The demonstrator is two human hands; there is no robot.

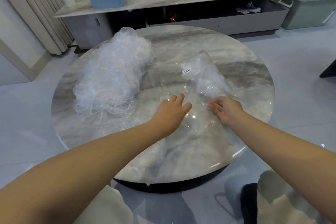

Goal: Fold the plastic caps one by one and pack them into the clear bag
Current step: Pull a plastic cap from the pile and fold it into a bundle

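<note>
1. A crumpled heap of plastic caps sits on the left part of the round marble tabletop.
2. The left hand lies flat on a clear sheet spread at the tabletop's middle, its grip apart, fingers straight and holding nothing.
3. The right hand rests just beside it, palm turned inward, grip likewise apart, fingertips touching the near end of the clear bag.
4. That bag lies right of centre, labelled, with white folded caps inside.
</note>
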